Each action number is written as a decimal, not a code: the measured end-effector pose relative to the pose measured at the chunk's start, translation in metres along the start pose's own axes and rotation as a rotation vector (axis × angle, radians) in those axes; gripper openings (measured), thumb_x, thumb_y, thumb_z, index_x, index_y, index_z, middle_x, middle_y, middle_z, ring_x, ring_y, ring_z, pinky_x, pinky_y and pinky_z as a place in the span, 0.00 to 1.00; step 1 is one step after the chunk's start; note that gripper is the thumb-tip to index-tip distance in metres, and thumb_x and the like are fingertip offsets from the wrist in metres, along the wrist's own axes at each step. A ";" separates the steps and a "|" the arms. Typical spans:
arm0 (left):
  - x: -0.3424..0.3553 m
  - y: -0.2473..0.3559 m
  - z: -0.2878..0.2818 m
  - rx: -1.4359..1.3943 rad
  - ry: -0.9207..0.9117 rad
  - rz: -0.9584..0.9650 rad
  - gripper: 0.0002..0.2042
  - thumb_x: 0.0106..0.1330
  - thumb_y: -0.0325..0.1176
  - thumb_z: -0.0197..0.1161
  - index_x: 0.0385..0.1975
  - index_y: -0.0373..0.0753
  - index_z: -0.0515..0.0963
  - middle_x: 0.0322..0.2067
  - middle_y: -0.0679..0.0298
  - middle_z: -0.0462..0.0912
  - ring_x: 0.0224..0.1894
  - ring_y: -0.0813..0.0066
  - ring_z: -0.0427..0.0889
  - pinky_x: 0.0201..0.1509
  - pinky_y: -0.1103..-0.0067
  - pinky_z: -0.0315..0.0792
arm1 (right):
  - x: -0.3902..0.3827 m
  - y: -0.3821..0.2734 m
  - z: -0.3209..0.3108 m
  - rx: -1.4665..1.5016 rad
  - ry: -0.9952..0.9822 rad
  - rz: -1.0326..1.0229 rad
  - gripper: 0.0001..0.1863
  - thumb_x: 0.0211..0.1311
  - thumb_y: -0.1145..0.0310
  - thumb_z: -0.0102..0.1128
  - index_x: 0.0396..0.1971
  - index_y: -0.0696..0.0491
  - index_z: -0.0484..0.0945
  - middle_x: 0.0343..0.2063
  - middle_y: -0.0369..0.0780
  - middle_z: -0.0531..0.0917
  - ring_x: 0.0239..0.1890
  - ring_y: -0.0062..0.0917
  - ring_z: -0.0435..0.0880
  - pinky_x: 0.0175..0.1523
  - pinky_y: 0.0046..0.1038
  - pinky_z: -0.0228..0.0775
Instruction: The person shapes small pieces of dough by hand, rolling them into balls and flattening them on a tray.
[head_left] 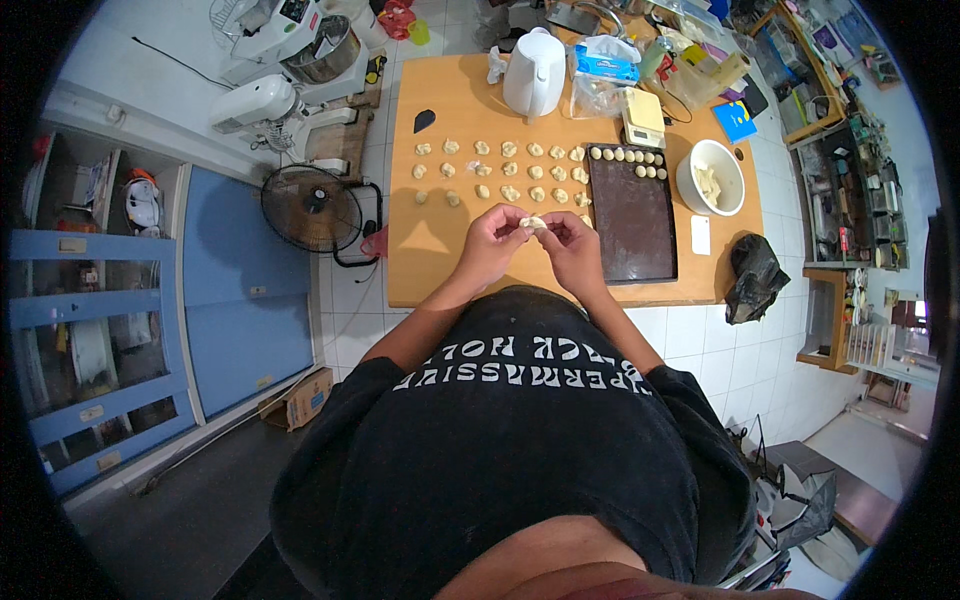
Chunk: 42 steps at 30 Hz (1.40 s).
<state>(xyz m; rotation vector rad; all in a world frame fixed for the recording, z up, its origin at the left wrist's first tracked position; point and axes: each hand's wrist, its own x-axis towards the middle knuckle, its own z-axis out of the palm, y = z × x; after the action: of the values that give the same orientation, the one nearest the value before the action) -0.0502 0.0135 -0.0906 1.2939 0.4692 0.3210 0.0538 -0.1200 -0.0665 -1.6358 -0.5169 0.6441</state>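
Observation:
Near the table's front edge, my left hand [490, 244] and my right hand [574, 250] are both closed on one small pale dough piece [533, 223], pinching it from either side. Beyond my fingers, several lumpy dough pieces [509, 149] lie in rows on the wooden table [450, 100]. Just right of my right hand is a dark baking tray [634, 230]. Smooth dough balls [619, 156] line its far end, and the rest of its surface shows bare. My fingers partly cover the held piece.
A white bowl [741, 190] with pale dough stands right of the tray, near a kitchen scale [643, 112]. A white kettle [534, 75] and a tissue pack [606, 64] are at the back. A black plastic bag [757, 280] sits at the right edge; a fan [312, 207] stands left.

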 end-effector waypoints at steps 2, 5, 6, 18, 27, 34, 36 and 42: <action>0.003 -0.007 0.000 0.057 0.033 -0.001 0.09 0.69 0.23 0.63 0.46 0.33 0.77 0.41 0.65 0.84 0.44 0.80 0.81 0.51 0.81 0.74 | 0.001 0.002 0.004 -0.109 0.029 -0.057 0.06 0.65 0.76 0.65 0.39 0.60 0.82 0.32 0.39 0.85 0.33 0.20 0.84 0.37 0.24 0.75; 0.007 -0.011 0.000 0.118 0.117 0.027 0.07 0.68 0.23 0.64 0.43 0.33 0.77 0.39 0.64 0.85 0.41 0.81 0.82 0.48 0.81 0.75 | 0.001 -0.004 0.005 -0.260 0.049 -0.204 0.06 0.64 0.76 0.67 0.39 0.60 0.83 0.31 0.42 0.85 0.32 0.25 0.84 0.37 0.26 0.76; 0.008 -0.011 -0.001 0.122 0.165 0.055 0.06 0.69 0.24 0.64 0.42 0.31 0.78 0.38 0.63 0.86 0.39 0.82 0.82 0.45 0.82 0.75 | 0.001 -0.007 0.004 -0.303 0.044 -0.294 0.06 0.63 0.76 0.67 0.39 0.59 0.84 0.31 0.43 0.85 0.31 0.27 0.85 0.37 0.26 0.76; -0.003 0.020 -0.002 -0.124 0.065 -0.133 0.13 0.71 0.32 0.64 0.49 0.29 0.82 0.40 0.62 0.87 0.40 0.76 0.85 0.47 0.81 0.75 | 0.004 -0.004 0.002 -0.285 0.119 -0.395 0.05 0.59 0.78 0.70 0.36 0.60 0.85 0.36 0.43 0.84 0.35 0.25 0.86 0.39 0.25 0.80; 0.001 -0.004 -0.004 0.010 0.070 -0.140 0.11 0.71 0.30 0.65 0.47 0.28 0.82 0.38 0.64 0.86 0.39 0.81 0.82 0.46 0.82 0.75 | -0.001 -0.001 0.004 -0.369 0.080 -0.282 0.11 0.59 0.76 0.72 0.39 0.60 0.80 0.34 0.42 0.85 0.35 0.27 0.88 0.40 0.26 0.80; 0.005 -0.004 -0.010 -0.074 0.114 -0.139 0.11 0.72 0.30 0.63 0.46 0.30 0.82 0.35 0.67 0.84 0.36 0.83 0.79 0.44 0.84 0.73 | -0.003 -0.014 0.001 -0.358 -0.007 -0.417 0.19 0.57 0.74 0.73 0.49 0.58 0.82 0.39 0.46 0.81 0.38 0.35 0.83 0.44 0.31 0.78; 0.005 -0.009 -0.011 -0.085 0.078 -0.141 0.10 0.73 0.31 0.62 0.45 0.31 0.82 0.34 0.68 0.84 0.36 0.84 0.78 0.43 0.84 0.72 | -0.003 -0.015 -0.002 -0.417 -0.014 -0.471 0.19 0.56 0.74 0.73 0.49 0.58 0.82 0.39 0.46 0.81 0.39 0.37 0.83 0.44 0.32 0.77; 0.003 -0.006 -0.007 -0.083 0.029 -0.113 0.09 0.73 0.31 0.61 0.42 0.32 0.83 0.33 0.68 0.84 0.35 0.84 0.77 0.43 0.84 0.71 | 0.001 -0.017 -0.001 -0.513 -0.012 -0.630 0.17 0.57 0.76 0.72 0.46 0.57 0.81 0.41 0.46 0.82 0.39 0.38 0.84 0.42 0.33 0.78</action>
<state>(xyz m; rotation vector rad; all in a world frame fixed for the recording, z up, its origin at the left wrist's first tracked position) -0.0518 0.0194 -0.0988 1.1784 0.5459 0.2624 0.0558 -0.1170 -0.0500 -1.7968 -1.2159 0.0442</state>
